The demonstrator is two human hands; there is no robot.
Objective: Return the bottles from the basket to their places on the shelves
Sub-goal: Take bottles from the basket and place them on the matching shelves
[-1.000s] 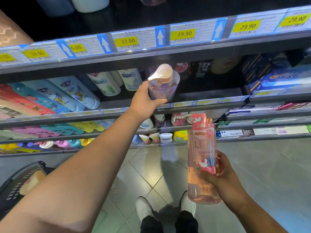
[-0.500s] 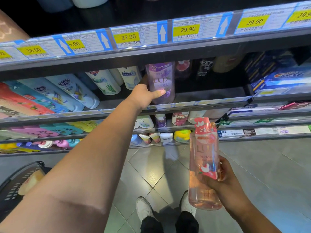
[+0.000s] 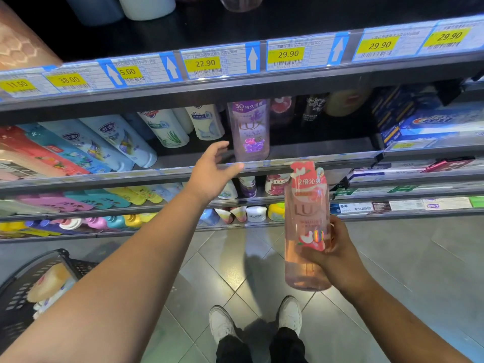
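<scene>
**Purple bottle on the shelf, pink bottle in hand**

The purple Lux bottle (image 3: 248, 129) stands upright at the front of the middle shelf (image 3: 157, 174), between white bottles on its left and darker bottles on its right. The left hand (image 3: 212, 171) hovers just left of it with fingers loosely spread, holding nothing; whether a fingertip touches the bottle cannot be told. The right hand (image 3: 337, 258) grips a pink Lux bottle (image 3: 307, 226) around its lower half, upright, in front of the lower shelves. At lower left, the dark basket (image 3: 18, 299) sits on the tiled floor with a cream-coloured bottle (image 3: 49, 281) inside. Yellow price tags (image 3: 205, 63) line the upper rail. White shoes (image 3: 222, 323) show below.
</scene>
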